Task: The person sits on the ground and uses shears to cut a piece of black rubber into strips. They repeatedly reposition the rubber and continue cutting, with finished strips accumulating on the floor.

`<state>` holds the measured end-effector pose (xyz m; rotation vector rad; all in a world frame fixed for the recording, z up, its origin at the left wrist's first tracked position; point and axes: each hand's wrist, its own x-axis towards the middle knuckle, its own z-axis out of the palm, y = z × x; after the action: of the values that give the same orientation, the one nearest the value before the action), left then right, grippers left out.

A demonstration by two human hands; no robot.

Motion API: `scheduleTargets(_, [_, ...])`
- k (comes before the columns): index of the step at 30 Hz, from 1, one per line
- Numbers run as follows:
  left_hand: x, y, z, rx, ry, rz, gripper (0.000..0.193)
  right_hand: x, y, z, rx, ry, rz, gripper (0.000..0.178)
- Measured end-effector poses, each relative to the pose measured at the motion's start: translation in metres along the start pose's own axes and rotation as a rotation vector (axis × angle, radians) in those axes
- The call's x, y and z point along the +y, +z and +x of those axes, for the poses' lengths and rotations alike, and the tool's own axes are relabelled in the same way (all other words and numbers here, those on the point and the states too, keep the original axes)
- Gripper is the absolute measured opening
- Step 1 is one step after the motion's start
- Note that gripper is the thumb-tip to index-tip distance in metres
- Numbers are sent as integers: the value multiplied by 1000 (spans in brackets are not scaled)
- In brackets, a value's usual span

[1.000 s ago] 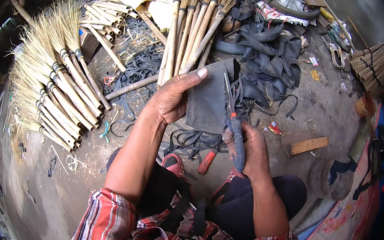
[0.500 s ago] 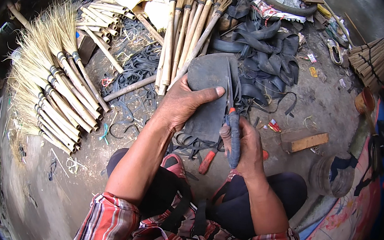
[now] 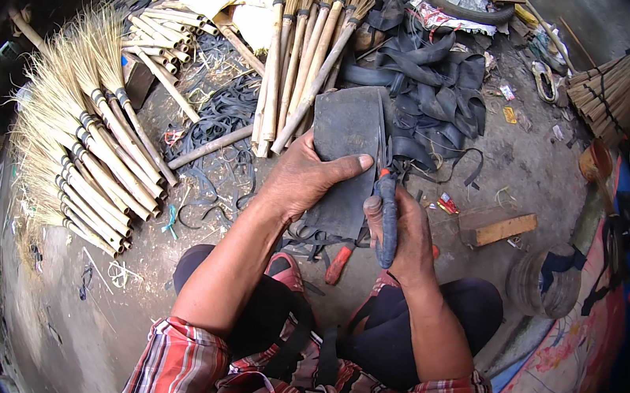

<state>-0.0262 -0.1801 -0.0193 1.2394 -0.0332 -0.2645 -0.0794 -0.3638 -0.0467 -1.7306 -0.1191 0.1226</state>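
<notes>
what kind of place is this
Most likely a small broom-making workshop set up on a bare floor. Finished grass brooms lie in a row, more brooms with cane handles lie ahead, and a heap of black rubber tubes sits nearby. The left hand holds a rubber sheet that the right hand cuts with shears.

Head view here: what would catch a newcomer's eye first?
At the centre, the left hand holds up a dark sheet of rubber while the right hand grips blue-handled shears at its edge. On the left, a fan of straw brooms lies on the ground. Behind the sheet sits a heap of black rubber tubes, with more broom sticks beside it.
</notes>
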Motion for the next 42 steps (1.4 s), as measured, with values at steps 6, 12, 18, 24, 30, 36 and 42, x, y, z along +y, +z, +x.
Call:
scheduleTargets(6, [11,-14,6,-2,-155,-221,51,-9,-1,-5,-19,25,35,39])
scheduleTargets(12, [17,-23,9,72,-63,-243,49,-2,10,-9,-111,53,190,31])
scheduleTargets(18, [7,-8,6,72,8,-79,55,7,9,-1,-18,-58,85,35])
scheduleTargets(24, [7,-10,8,69,15,-42,57,-8,1,-7,-51,-34,-8,40])
scheduleTargets(30, [4,-11,3,54,54,96,54,-11,7,0,-42,10,255,33])
scheduleTargets(36, [-1,-9,4,-23,2,59,54,-9,-3,-2,12,72,-99,31])
scheduleTargets(42, [16,-23,12,40,-128,-230,51,-12,2,-9,-111,106,8,29])
